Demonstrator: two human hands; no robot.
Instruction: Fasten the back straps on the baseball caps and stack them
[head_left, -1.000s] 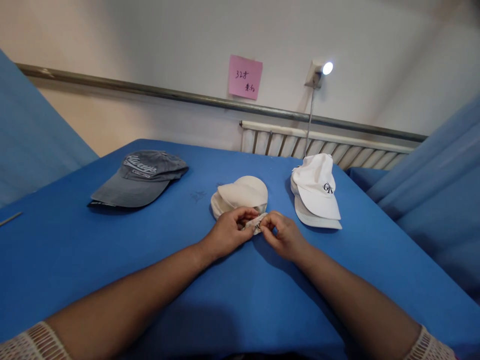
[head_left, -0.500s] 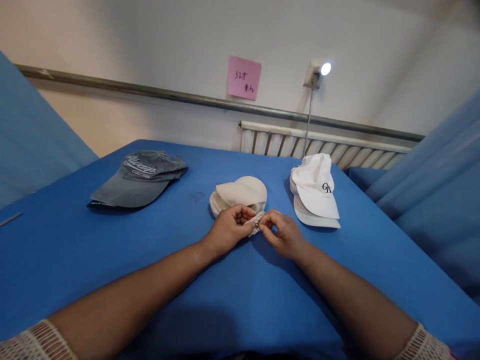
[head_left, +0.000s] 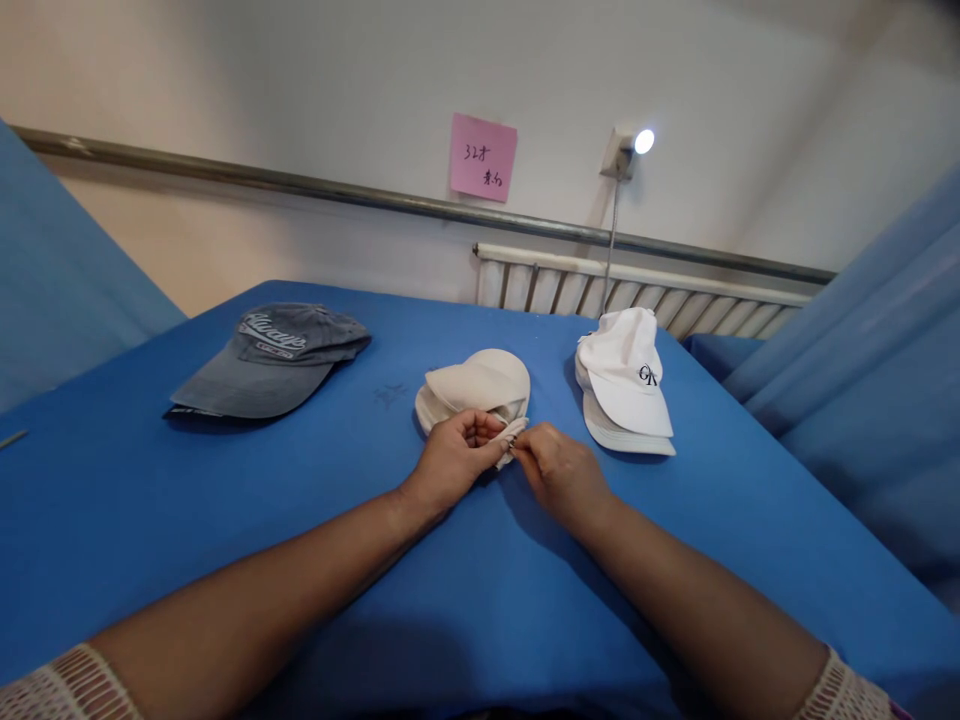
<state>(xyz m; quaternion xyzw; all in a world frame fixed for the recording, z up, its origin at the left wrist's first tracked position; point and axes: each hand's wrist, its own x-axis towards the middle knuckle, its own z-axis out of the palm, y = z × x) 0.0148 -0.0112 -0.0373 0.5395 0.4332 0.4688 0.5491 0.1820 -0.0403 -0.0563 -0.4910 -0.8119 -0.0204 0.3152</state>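
Observation:
A beige cap point(head_left: 480, 385) lies in the middle of the blue-covered table, its strap end toward me. My left hand point(head_left: 457, 455) is closed, thumb and fingers pinching the strap beside a small metal buckle. From the right, my right hand point(head_left: 564, 472) pinches at the same spot, fingertips on the strap end by the buckle. The fingers partly cover the buckle, so how the strap runs through it is hidden.
Dark grey caps point(head_left: 274, 360) sit stacked at the left. White caps point(head_left: 626, 375) are stacked at the right. Behind the table point(head_left: 360, 620) are a metal rail point(head_left: 330, 195) and a radiator point(head_left: 555, 280). Blue curtains point(head_left: 862, 370) hang at both sides.
My right hand has turned slightly, its fingers now more curled over the strap end. The left hand keeps its pinch. The view has shifted a little.

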